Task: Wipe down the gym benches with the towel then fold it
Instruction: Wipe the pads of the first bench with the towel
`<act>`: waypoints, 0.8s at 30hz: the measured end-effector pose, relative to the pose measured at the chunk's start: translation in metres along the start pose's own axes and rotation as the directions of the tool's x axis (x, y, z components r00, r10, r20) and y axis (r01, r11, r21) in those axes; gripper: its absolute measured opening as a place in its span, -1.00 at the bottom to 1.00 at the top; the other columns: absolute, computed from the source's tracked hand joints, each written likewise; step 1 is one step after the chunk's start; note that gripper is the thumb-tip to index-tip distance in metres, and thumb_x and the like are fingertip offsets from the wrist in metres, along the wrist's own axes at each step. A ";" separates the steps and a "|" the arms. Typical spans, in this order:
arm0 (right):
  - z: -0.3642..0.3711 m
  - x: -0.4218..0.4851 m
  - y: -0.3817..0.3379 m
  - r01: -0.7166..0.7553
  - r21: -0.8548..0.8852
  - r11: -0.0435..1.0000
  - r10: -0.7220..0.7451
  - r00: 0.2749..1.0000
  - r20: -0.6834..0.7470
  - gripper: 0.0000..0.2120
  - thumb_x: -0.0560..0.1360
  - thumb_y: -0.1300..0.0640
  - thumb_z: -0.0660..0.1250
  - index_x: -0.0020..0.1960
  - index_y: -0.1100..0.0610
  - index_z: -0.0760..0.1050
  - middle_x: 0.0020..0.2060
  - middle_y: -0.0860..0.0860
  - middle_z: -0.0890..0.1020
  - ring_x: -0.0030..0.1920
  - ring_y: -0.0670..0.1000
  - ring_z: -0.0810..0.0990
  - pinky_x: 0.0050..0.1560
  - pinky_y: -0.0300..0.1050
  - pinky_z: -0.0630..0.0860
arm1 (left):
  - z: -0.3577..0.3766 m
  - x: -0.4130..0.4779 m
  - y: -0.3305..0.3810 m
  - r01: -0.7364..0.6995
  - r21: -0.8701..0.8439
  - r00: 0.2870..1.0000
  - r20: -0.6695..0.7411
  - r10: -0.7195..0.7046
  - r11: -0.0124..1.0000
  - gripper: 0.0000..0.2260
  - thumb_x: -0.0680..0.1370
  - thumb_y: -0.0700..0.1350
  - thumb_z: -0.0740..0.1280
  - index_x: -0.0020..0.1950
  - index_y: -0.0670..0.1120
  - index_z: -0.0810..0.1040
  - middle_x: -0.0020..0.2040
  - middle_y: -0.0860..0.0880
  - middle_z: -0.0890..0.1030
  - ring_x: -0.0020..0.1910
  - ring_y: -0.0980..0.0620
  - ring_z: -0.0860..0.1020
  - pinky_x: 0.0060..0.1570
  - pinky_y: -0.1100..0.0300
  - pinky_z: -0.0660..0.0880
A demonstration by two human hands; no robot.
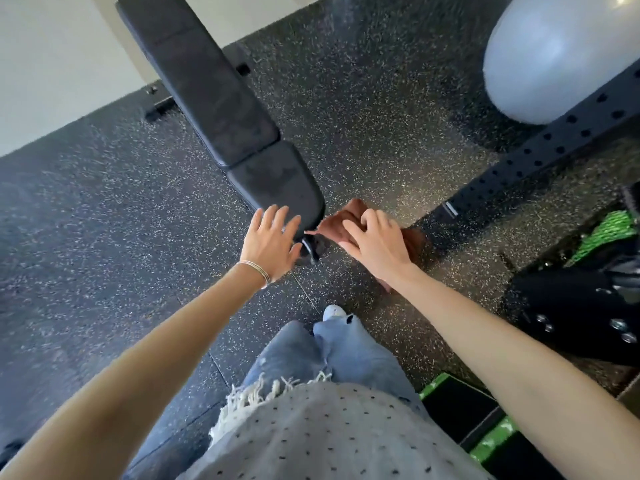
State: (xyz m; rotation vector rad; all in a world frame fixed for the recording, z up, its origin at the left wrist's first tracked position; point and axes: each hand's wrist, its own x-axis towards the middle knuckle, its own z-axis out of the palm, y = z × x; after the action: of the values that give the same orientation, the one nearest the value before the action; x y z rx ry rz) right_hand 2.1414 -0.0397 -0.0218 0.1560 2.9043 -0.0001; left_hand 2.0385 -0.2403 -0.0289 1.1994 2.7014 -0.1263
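One bench [221, 98] lies ahead — your left hand [270, 240] at its near end, fingers spread, holding nothing. Your right hand [372, 244] curls its fingers round the one brown towel [349, 211], just beside that end.

The dark rubber floor with pale speckles [363, 98] carries a black padded gym bench [214, 98], which stands on a black metal frame. At the far right a pale grey exercise ball [554, 57] sits just beside a black steel beam with round holes [540, 150].
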 end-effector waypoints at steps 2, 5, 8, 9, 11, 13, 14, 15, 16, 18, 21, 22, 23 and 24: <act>-0.001 0.018 -0.002 0.041 -0.021 0.999 -0.040 0.999 0.012 -0.61 0.57 -0.18 0.10 0.27 0.04 0.35 0.01 0.12 0.42 0.03 0.16 0.40 -0.06 0.05 0.42 | -0.001 0.004 -0.008 0.034 -0.017 0.999 -0.008 -0.035 0.999 -0.50 0.55 0.09 0.21 0.44 -0.09 0.31 0.43 -0.18 0.32 0.43 -0.18 0.23 0.43 -0.10 0.09; -0.002 0.042 -0.012 0.078 -0.025 0.997 -0.077 0.997 0.024 -0.62 0.56 -0.17 0.12 0.23 0.05 0.37 -0.01 0.13 0.43 0.01 0.16 0.40 -0.10 0.04 0.40 | 0.001 0.010 -0.032 0.078 -0.026 0.997 0.012 -0.077 0.997 -0.49 0.55 0.10 0.20 0.45 -0.07 0.28 0.43 -0.16 0.30 0.44 -0.16 0.22 0.44 -0.09 0.08; -0.001 0.065 -0.027 0.099 -0.045 0.994 -0.098 0.995 0.037 -0.63 0.55 -0.18 0.11 0.20 0.05 0.38 -0.04 0.12 0.43 -0.01 0.16 0.41 -0.13 0.04 0.39 | 0.005 0.018 -0.064 0.087 -0.009 0.996 0.024 -0.087 0.996 -0.48 0.55 0.11 0.20 0.46 -0.06 0.28 0.42 -0.16 0.32 0.42 -0.17 0.23 0.43 -0.09 0.09; -0.001 0.070 -0.031 0.100 -0.049 0.994 -0.099 0.994 0.037 -0.64 0.55 -0.17 0.11 0.18 0.05 0.38 -0.04 0.12 0.43 -0.01 0.16 0.41 -0.13 0.04 0.40 | 0.007 0.020 -0.072 0.085 -0.009 0.996 0.023 -0.085 0.996 -0.48 0.55 0.11 0.20 0.46 -0.07 0.28 0.42 -0.17 0.32 0.42 -0.18 0.23 0.43 -0.09 0.09; 0.001 0.089 -0.045 0.081 -0.043 0.996 -0.079 0.996 0.044 -0.64 0.55 -0.17 0.11 0.17 0.05 0.37 -0.04 0.12 0.43 -0.01 0.16 0.41 -0.13 0.04 0.40 | 0.010 0.029 -0.095 0.064 -0.022 0.997 0.036 -0.063 0.998 -0.48 0.56 0.12 0.19 0.47 -0.07 0.26 0.43 -0.17 0.30 0.43 -0.18 0.22 0.43 -0.10 0.09; 0.001 0.109 -0.063 0.033 -0.033 0.999 -0.031 0.998 0.050 -0.64 0.56 -0.18 0.10 0.17 0.06 0.37 -0.03 0.12 0.42 0.00 0.16 0.40 -0.12 0.04 0.40 | 0.014 0.037 -0.120 0.025 -0.019 0.998 0.065 -0.024 1.000 -0.47 0.57 0.13 0.16 0.48 -0.05 0.22 0.45 -0.16 0.27 0.45 -0.16 0.19 0.45 -0.10 0.07; 0.000 0.120 -0.075 0.006 -0.020 1.000 -0.005 0.999 0.052 -0.64 0.56 -0.18 0.09 0.17 0.06 0.38 -0.03 0.12 0.42 -0.01 0.16 0.40 -0.12 0.03 0.40 | 0.015 0.041 -0.134 -0.001 -0.023 0.996 0.085 0.003 1.000 -0.47 0.57 0.13 0.16 0.48 -0.04 0.21 0.46 -0.15 0.25 0.46 -0.16 0.18 0.45 -0.10 0.06; -0.002 0.129 -0.089 -0.018 -0.007 1.000 0.018 0.998 0.052 -0.63 0.56 -0.18 0.09 0.16 0.06 0.38 -0.04 0.11 0.42 -0.01 0.15 0.41 -0.12 0.03 0.39 | 0.016 0.045 -0.150 -0.032 -0.026 0.994 0.100 0.034 0.999 -0.47 0.57 0.13 0.16 0.49 -0.04 0.20 0.46 -0.15 0.25 0.46 -0.16 0.17 0.45 -0.10 0.05; -0.003 0.139 -0.102 -0.033 -0.001 0.999 0.033 0.998 0.052 -0.63 0.55 -0.19 0.10 0.16 0.06 0.39 -0.05 0.11 0.42 -0.01 0.15 0.41 -0.13 0.03 0.39 | 0.018 0.050 -0.167 -0.065 -0.023 0.992 0.103 0.067 0.998 -0.47 0.57 0.12 0.17 0.49 -0.05 0.21 0.47 -0.16 0.25 0.46 -0.16 0.17 0.45 -0.10 0.04; -0.004 0.157 -0.126 -0.046 0.012 0.999 0.045 0.997 0.057 -0.62 0.56 -0.18 0.09 0.17 0.06 0.40 -0.05 0.12 0.43 -0.01 0.16 0.41 -0.12 0.03 0.39 | 0.019 0.059 -0.204 -0.108 -0.013 0.987 0.117 0.109 0.994 -0.46 0.56 0.12 0.18 0.49 -0.07 0.20 0.47 -0.18 0.24 0.47 -0.18 0.17 0.45 -0.11 0.04; -0.006 0.176 -0.148 -0.139 0.035 0.990 0.136 0.988 0.079 -0.62 0.57 -0.18 0.09 0.19 0.07 0.39 -0.02 0.13 0.44 0.02 0.16 0.41 -0.10 0.03 0.39 | 0.016 0.073 -0.250 -0.168 0.027 0.972 0.171 0.161 0.985 -0.44 0.57 0.14 0.17 0.51 -0.07 0.16 0.49 -0.20 0.20 0.48 -0.20 0.14 0.46 -0.11 0.03; -0.007 0.180 -0.152 -0.177 0.049 0.983 0.172 0.981 0.095 -0.62 0.56 -0.17 0.09 0.20 0.07 0.39 0.00 0.13 0.43 0.04 0.16 0.41 -0.09 0.04 0.39 | 0.015 0.079 -0.260 -0.207 0.048 0.963 0.186 0.195 0.977 -0.44 0.57 0.14 0.16 0.50 -0.08 0.17 0.49 -0.20 0.20 0.48 -0.20 0.15 0.46 -0.11 0.04; -0.006 0.183 -0.155 -0.207 0.061 0.976 0.199 0.974 0.111 -0.62 0.56 -0.17 0.10 0.21 0.07 0.38 0.01 0.14 0.43 0.06 0.17 0.40 -0.07 0.06 0.39 | 0.015 0.085 -0.269 -0.244 0.066 0.954 0.194 0.228 0.968 -0.44 0.57 0.14 0.16 0.50 -0.08 0.17 0.49 -0.21 0.21 0.48 -0.20 0.15 0.46 -0.11 0.05; -0.004 0.185 -0.157 -0.228 0.067 0.971 0.219 0.968 0.122 -0.62 0.56 -0.17 0.10 0.21 0.07 0.38 0.02 0.14 0.43 0.07 0.18 0.40 -0.05 0.07 0.39 | 0.015 0.092 -0.275 -0.275 0.079 0.947 0.197 0.255 0.958 -0.44 0.57 0.14 0.15 0.49 -0.09 0.18 0.49 -0.21 0.21 0.48 -0.19 0.16 0.47 -0.11 0.06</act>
State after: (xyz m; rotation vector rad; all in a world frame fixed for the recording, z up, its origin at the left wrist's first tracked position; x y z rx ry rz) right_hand 1.9452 -0.1765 -0.0620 0.4808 2.7575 -0.0853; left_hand 1.7763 -0.3599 -0.0614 1.4893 2.3747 -0.3294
